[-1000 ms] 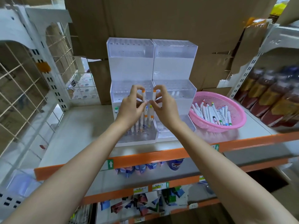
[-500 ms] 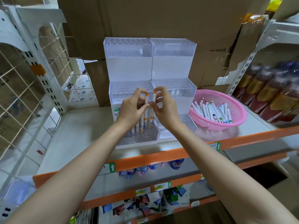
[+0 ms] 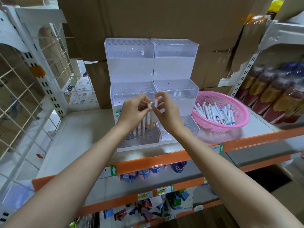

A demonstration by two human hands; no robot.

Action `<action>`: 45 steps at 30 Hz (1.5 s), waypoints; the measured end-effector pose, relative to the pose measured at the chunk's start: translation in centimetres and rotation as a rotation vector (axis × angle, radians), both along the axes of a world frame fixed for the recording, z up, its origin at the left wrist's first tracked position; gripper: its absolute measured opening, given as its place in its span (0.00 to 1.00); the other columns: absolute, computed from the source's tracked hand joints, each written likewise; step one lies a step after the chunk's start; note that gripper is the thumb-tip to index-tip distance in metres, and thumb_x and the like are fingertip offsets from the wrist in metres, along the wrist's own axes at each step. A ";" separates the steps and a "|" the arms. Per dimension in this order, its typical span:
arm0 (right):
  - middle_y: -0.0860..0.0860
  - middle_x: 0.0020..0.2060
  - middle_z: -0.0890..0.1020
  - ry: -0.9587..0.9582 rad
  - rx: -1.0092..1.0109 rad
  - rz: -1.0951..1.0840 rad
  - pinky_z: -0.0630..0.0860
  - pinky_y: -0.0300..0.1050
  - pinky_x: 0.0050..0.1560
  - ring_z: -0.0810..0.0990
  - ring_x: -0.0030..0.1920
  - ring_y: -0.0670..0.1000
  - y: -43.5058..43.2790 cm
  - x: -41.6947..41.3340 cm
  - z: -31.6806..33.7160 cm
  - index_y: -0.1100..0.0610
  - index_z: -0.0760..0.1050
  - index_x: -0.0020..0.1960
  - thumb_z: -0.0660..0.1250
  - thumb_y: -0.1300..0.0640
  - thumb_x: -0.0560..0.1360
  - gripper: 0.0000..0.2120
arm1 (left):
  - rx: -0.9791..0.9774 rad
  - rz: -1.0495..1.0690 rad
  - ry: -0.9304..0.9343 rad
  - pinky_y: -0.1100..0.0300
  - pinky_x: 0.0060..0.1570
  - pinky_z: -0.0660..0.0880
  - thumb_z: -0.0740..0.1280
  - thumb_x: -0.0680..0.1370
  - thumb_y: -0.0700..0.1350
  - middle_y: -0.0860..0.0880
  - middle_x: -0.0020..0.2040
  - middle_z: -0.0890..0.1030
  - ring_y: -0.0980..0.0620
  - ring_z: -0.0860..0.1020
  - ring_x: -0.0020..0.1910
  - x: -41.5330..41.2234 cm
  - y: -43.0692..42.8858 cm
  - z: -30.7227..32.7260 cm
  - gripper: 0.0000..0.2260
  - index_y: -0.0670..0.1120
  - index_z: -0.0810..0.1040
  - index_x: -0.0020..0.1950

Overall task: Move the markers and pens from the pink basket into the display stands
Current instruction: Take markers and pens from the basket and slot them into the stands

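Markers (image 3: 215, 112) lie in a heap in the pink basket (image 3: 213, 93), which sits at the right side of the shelf (image 3: 79, 132), just beside the right display stand (image 3: 176, 63). The left display stand (image 3: 130, 63) touches the right one, and both stand in the middle of the shelf, near its orange front edge.

The left hand (image 3: 131, 111) pinches the first marker (image 3: 148, 105) between thumb and fingers. The right hand (image 3: 169, 112) pinches the second marker (image 3: 156, 102) the same way. Both markers are white with orange ends and stand almost straight up, close side by side, over the lowest step of the left display stand. Their bottom tips are down near the holes, but I cannot tell if they are in.

A few standing markers (image 3: 136, 129) are already in that lowest step. Dark bottles (image 3: 276, 96) are on the far right, and brown boxes (image 3: 164, 17) are behind the stands.
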State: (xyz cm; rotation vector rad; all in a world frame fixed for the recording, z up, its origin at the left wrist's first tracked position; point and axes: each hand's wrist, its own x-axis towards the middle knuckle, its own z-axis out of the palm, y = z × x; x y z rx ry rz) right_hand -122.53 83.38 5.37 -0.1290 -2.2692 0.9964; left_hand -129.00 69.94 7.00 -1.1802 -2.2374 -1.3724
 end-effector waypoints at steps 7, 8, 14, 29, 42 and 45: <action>0.44 0.38 0.75 -0.033 0.019 0.001 0.76 0.46 0.39 0.78 0.37 0.50 -0.1 0.1 0.2 0.57 0.70 0.57 0.69 0.59 0.75 0.13 | -0.063 -0.023 0.046 0.55 0.46 0.80 0.74 0.72 0.42 0.51 0.39 0.82 0.53 0.82 0.41 -0.3 -0.3 0.4 0.06 0.44 0.80 0.46; 0.45 0.38 0.75 -0.036 0.021 0.001 0.76 0.46 0.39 0.78 0.37 0.50 -0.1 0.2 0.3 0.57 0.70 0.57 0.70 0.59 0.75 0.13 | -0.072 -0.010 0.047 0.54 0.45 0.80 0.74 0.72 0.42 0.51 0.39 0.82 0.52 0.81 0.41 -0.4 -0.4 0.4 0.06 0.44 0.80 0.46; 0.50 0.40 0.78 -0.053 0.024 0.015 0.79 0.53 0.42 0.80 0.39 0.52 -0.1 0.3 0.2 0.57 0.69 0.56 0.68 0.64 0.75 0.12 | -0.220 -0.022 0.103 0.50 0.40 0.77 0.75 0.71 0.43 0.49 0.36 0.80 0.51 0.78 0.37 -0.8 -0.7 -0.9 0.08 0.46 0.77 0.42; 0.52 0.42 0.82 -0.033 0.034 0.027 0.79 0.53 0.45 0.81 0.40 0.51 -0.1 0.8 -0.1 0.57 0.69 0.56 0.66 0.63 0.77 0.10 | -0.272 0.008 0.265 0.56 0.42 0.71 0.75 0.71 0.41 0.47 0.39 0.81 0.46 0.76 0.41 -1.0 -0.8 -1.6 0.04 0.42 0.83 0.43; 0.51 0.41 0.78 -0.028 0.071 0.028 0.78 0.51 0.42 0.79 0.39 0.52 -0.5 0.9 -0.1 0.58 0.69 0.57 0.64 0.62 0.78 0.08 | -0.353 0.207 0.409 0.52 0.47 0.71 0.71 0.74 0.47 0.50 0.50 0.79 0.47 0.77 0.49 -0.2 -2.8 -2.4 0.11 0.49 0.81 0.55; 0.51 0.41 0.77 -0.078 0.127 -0.002 0.77 0.53 0.41 0.78 0.39 0.54 -0.2 0.9 -0.2 0.58 0.69 0.54 0.64 0.64 0.78 0.07 | -0.364 0.200 0.416 0.52 0.50 0.71 0.70 0.74 0.46 0.51 0.51 0.78 0.48 0.77 0.50 0.1 -2.9 -2.6 0.12 0.51 0.80 0.57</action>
